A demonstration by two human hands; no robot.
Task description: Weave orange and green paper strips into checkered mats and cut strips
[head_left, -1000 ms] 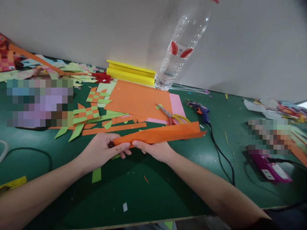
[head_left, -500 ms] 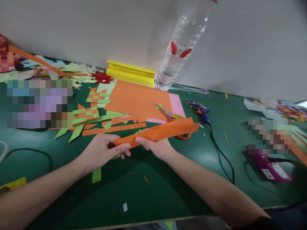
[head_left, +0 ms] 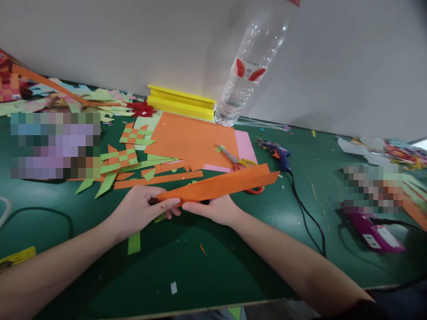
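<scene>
A folded strip of orange paper slants across the middle of the view, its two layers parting at the right end. My left hand is closed on the strip's left end, thumb on the near face and fingertips curled beneath. A small dark patch shows by that palm; I cannot make it out. My right hand holds the strip from below, thumb along its lower edge, other fingers hidden behind the paper. Just beyond the strip lie scissors with red and yellow handles, partly covered by it.
Behind lie orange sheets, woven green-orange pieces and paper strips. A yellow folded piece and a plastic bottle stand by the wall. To the right are a blue glue gun with its cord and a purple power strip.
My right thumb has slid off the near face of the orange strip, down and left to its lower edge. My left hand keeps its grip almost unmoved.
</scene>
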